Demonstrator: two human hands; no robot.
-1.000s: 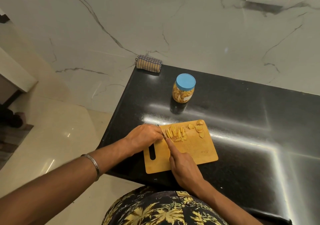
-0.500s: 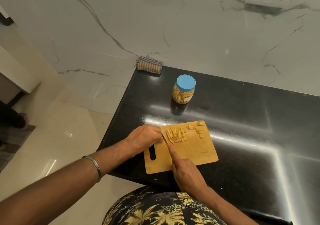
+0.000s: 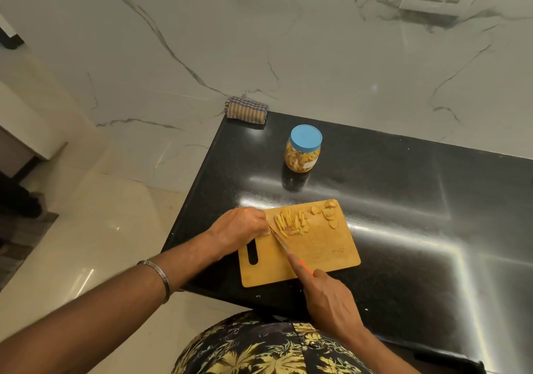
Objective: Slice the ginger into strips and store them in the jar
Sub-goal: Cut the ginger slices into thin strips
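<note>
L hand (image 3: 240,228) sits curled at the far-left corner of the cutting board (image 3: 323,254), fingertips bunched down by the blade; whatever ginger it pins is hidden under the fingers, so can't tell if it actually pinches a piece. R hand (image 3: 331,295) grasps the knife (image 3: 281,242) by its orange handle near the board's near edge, index finger laid along the top, blade running diagonally up to the L fingertips.

Ginger strips (image 3: 291,222) lie in a loose pile just right of the blade, along the board's far edge. A few uncut ginger slices (image 3: 330,215) sit at the far-right corner. Jar (image 3: 302,153) stands beyond the board toward the counter's back, blue lid on, already holding yellowish pieces.

Step, as I read it: mid-cutting, strips not yet all done; the slices at the corner look next. Next move prob needs the L fingers tucked back from the edge and the blade kept steep, then later lid off before any transfer.

Room: board sits close to the counter (image 3: 403,200) front-left corner, its left end near the counter's left edge w/ floor below, so the L side is tight. Lots of open black surface to the right and between board and jar. Folded cloth (image 3: 246,109) at the back-left corner, well apart.
</note>
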